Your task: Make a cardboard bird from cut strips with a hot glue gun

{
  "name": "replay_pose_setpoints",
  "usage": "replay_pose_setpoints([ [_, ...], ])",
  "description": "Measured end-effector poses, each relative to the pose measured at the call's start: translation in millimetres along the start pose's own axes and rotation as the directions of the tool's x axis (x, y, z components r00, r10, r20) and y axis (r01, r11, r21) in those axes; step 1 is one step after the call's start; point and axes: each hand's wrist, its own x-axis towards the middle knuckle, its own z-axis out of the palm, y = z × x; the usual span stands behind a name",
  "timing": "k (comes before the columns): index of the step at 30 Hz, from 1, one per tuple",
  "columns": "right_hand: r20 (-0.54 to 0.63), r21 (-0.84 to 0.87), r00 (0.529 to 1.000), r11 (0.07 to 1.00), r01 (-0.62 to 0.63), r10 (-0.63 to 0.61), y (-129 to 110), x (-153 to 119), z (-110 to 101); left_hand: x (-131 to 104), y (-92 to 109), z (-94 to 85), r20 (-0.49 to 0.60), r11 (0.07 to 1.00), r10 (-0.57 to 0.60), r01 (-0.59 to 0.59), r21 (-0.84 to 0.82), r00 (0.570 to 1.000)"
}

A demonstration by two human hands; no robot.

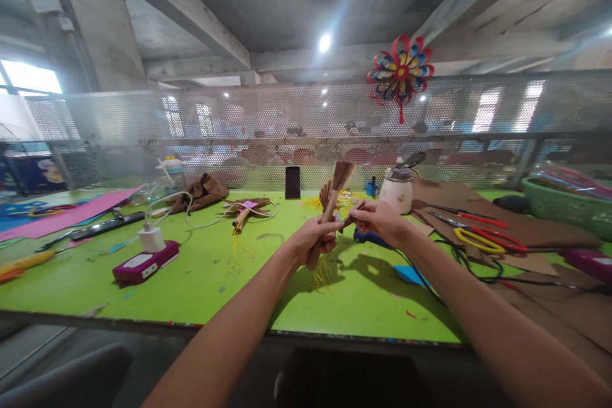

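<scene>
Forearms are cut off; left hand partly hides brown tube.

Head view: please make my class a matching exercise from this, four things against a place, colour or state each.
Things:
1. Brush-shaped piece
2. Flower decoration
3. Power strip on the left
4. Basket

Matches:
A. Purple
B. Green, at the right edge
C. Held in the left hand
D. Red, blue and yellow petals

Pairs: 1-C, 2-D, 3-A, 4-B
</scene>
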Motion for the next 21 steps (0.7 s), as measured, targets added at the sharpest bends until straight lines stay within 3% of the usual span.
replay_pose_setpoints([
  [5,0.027,0.01,1.0,1.0,-0.001,0.001,-4.6,-3.0,7.3,0.7,-2.9,1.0,0.005,0.999,-0.007,0.007,0.036,1.0],
  [13,-0.079,0.082,0.996,0.996,0.035,-0.029,-2.1,-0.1,13.0,1.2,-2.0,-1.3,-0.045,0.996,-0.03,0.033,0.078,0.999],
  [21,0.001,0.168,0.999,0.985,0.046,-0.047,-0.2,-1.5,17.1,-1.2,1.2,-0.2,-0.003,0.998,0.032,-0.032,0.062,0.999],
])
